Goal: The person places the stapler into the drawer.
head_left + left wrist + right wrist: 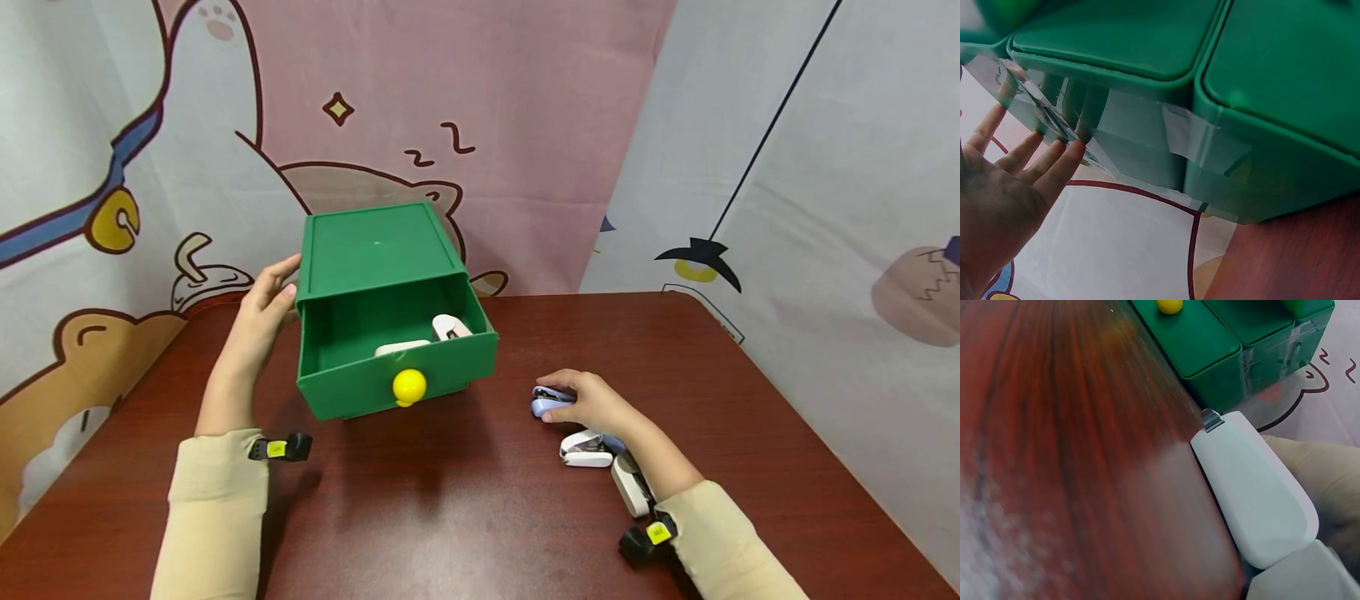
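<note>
My left hand (264, 304) rests its fairly straight fingers against the left side of a green drawer box (375, 250). In the left wrist view, the fingertips (1072, 150) lie along clear tape on the box's side. The pulled-out drawer (457, 364) has a round yellow knob (409, 386), and two white staplers (450, 327) show inside it. On the right, my right hand (592, 402) pinches a light blue mini stapler (550, 403) between thumb and fingers, low over the table. A white stapler (585, 450) lies just below that hand.
Another white stapler (632, 485) lies by my right wrist, with a blue piece (613, 443) partly hidden between it and its neighbour. The dark red wooden table (450, 533) ends at a cartoon-printed curtain (540, 125) behind the box.
</note>
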Motion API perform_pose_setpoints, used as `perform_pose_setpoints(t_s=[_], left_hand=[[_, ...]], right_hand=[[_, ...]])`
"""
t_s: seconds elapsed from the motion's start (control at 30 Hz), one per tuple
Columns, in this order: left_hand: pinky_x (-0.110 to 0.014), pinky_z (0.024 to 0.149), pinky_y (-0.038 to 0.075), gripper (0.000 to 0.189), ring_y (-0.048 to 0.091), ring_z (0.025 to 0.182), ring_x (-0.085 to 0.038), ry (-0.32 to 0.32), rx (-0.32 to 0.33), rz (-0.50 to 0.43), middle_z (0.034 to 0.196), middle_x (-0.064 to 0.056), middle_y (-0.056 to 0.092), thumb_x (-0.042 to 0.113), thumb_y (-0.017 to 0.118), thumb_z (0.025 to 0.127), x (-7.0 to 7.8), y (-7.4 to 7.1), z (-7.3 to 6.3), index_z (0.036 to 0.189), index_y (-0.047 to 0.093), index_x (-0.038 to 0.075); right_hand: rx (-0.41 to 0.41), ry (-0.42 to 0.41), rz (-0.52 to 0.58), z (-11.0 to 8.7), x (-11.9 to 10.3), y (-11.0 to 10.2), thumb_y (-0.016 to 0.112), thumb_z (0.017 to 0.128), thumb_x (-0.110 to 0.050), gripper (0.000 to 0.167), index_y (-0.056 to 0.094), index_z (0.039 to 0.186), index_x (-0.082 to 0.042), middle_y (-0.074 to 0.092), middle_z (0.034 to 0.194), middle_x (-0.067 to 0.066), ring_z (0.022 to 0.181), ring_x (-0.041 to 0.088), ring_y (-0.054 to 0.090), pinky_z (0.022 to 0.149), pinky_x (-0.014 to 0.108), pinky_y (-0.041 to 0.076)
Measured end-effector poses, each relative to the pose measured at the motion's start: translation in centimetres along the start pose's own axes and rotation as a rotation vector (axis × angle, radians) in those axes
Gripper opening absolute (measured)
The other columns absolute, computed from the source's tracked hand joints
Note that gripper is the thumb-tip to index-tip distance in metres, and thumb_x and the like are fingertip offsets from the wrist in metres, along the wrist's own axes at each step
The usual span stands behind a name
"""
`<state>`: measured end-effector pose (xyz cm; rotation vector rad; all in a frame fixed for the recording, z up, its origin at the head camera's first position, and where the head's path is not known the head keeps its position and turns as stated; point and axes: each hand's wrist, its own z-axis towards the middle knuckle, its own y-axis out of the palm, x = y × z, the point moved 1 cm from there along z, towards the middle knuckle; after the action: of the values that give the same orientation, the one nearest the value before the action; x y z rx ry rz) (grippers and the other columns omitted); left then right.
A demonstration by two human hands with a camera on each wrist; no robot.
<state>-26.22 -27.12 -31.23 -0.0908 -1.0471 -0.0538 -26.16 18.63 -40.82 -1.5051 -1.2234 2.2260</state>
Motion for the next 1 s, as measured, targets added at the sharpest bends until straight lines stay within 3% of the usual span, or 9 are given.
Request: perform_pose_setpoints(t_s=[0.37, 1.0], left_hand=[[-0.022, 0.085, 0.045, 0.045, 0.053, 0.111, -0.014, 0.004, 0.005, 0.002, 0.145, -0.013, 0.036, 0.014, 0.046, 0.102, 0.0, 0.0, -0.1, 0.146, 0.04, 0.008], [-0.022, 0.085, 0.045, 0.045, 0.054, 0.109, -0.014, 0.008, 0.001, 0.001, 0.145, -0.013, 0.036, 0.014, 0.046, 0.102, 0.1, 0.1, 0.0, 0.146, 0.04, 0.008]], right_hand=[[0.014, -0.002, -0.026, -0.1, -0.1, 0.1, 0.082, 0.077, -0.015, 0.047, 0.065, 0.119, -0.001, 0.067, 0.11, 0.008, 0.097, 0.019, 0.061, 0.083, 0.038, 0.049], [0.203, -0.088, 0.033, -0.2, -3.1, -1.6, 0.08, 0.079, -0.014, 0.046, 0.066, 0.123, -0.009, 0.063, 0.114, 0.003, 0.093, 0.018, 0.058, 0.075, 0.03, 0.049]])
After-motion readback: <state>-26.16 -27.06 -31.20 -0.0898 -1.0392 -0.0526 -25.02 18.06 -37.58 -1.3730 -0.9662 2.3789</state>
